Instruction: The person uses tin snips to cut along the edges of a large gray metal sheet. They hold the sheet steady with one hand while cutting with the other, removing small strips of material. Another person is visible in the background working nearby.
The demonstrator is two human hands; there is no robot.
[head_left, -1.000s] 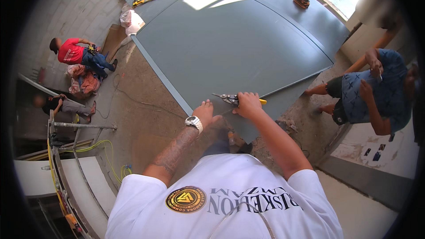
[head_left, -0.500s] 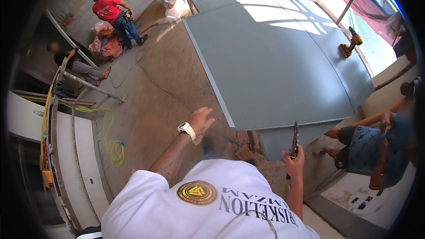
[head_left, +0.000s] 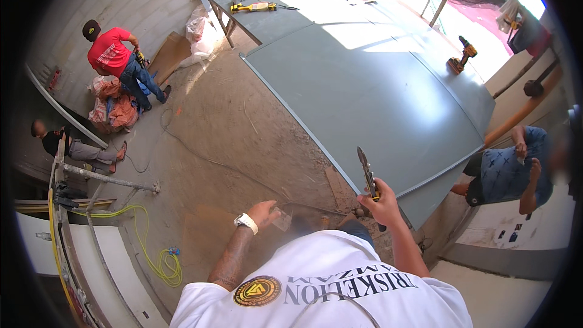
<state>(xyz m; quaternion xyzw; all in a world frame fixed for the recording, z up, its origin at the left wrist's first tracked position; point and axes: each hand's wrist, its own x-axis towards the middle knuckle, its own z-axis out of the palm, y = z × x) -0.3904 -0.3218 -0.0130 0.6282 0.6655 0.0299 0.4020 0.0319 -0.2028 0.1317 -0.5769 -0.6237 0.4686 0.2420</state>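
Note:
My left hand (head_left: 262, 214), with a white watch at the wrist, is over the brown floor, fingers bent. A small translucent piece (head_left: 282, 221) shows at its fingertips; what it is I cannot make out. My right hand (head_left: 381, 204) is closed round the handles of snips (head_left: 368, 173), their dark jaws pointing up and away from me. These are over the near edge of a large grey sheet panel (head_left: 364, 103), which lies across a work table. Whether the jaws touch the panel I cannot tell.
A yellow power tool (head_left: 254, 7) and a cordless drill (head_left: 463, 56) rest on the panels. One person (head_left: 529, 167) stands at the right, another in red (head_left: 115, 51) at far left; a third sits (head_left: 79, 146) near scaffolding (head_left: 112, 179). A green hose (head_left: 165, 267) and cables cross the floor.
The view has swung, shifting the panel left. My right hand has brought the snips from the near corner to the panel's near-left edge. My left hand has dropped nearer, its fingers more bent.

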